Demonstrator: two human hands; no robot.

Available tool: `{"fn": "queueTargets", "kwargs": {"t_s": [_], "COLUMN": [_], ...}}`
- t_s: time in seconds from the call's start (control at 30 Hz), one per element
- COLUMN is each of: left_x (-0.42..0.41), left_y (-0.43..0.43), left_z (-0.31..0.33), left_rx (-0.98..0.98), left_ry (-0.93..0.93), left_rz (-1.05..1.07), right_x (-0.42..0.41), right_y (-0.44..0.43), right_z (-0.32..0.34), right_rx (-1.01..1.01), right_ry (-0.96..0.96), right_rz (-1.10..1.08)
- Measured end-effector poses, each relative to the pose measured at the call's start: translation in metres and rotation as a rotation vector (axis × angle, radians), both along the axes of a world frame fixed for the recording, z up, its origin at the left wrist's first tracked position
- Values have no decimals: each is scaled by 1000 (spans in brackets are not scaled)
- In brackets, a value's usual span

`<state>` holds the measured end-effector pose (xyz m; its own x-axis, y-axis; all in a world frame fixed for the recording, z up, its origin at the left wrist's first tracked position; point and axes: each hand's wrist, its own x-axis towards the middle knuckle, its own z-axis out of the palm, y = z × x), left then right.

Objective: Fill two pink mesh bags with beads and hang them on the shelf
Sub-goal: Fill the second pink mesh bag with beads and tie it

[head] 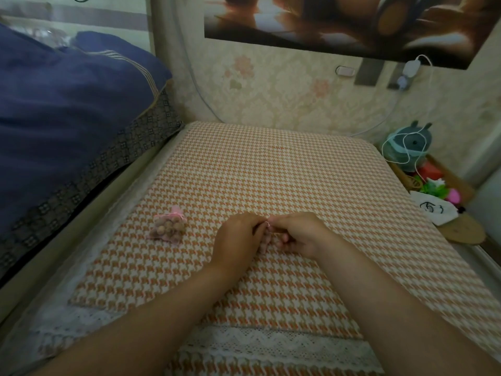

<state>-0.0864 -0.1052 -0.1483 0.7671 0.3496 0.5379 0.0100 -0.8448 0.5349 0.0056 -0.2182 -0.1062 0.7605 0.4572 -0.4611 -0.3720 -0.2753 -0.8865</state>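
A pink mesh bag (pixel 168 226) full of round wooden beads lies tied shut on the orange houndstooth cloth (pixel 271 172), left of my hands. My left hand (pixel 237 241) and my right hand (pixel 296 234) meet at the middle of the cloth, fingertips pinched together on a thin pink drawstring (pixel 268 223). A second pink mesh bag (pixel 267 241) hangs between the two hands, mostly hidden by the fingers. No shelf is in view.
A blue quilt (pixel 67 109) is piled on the bed at the left. At the right edge stand a teal plush toy (pixel 409 145) with a white cable, a basket of colourful items (pixel 436 183), and a white bag (pixel 433 208). Wallpapered wall runs behind.
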Motion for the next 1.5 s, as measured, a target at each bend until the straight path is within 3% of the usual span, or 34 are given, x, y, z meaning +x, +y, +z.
{"fn": "queueTargets", "kwargs": {"t_s": [0.3, 0.53, 0.63, 0.8, 1.03, 1.3, 1.5], "left_x": [1, -3, -3, -3, -6, -6, -7], "left_y": [2, 2, 3, 3, 4, -9, -16], "left_z": [4, 4, -3, -5, -1, 0, -2], "left_rx": [-82, -282, -323, -57, -115, -562, -681], "left_ry": [70, 74, 19, -19, 2, 77, 76], "left_rz": [1, -31, -9, -43, -1, -22, -23], "right_x": [0, 5, 3, 0, 2, -3, -3], "right_y": [-12, -16, -15, -11, -17, -14, -13], "right_z": [10, 12, 8, 5, 8, 6, 8], "right_rx": [-26, -202, -204, -166, -152, -212, -136], "right_ry": [-175, -503, -486, -436, -457, -381, -243], "right_rz": [154, 345, 323, 290, 266, 313, 251]}}
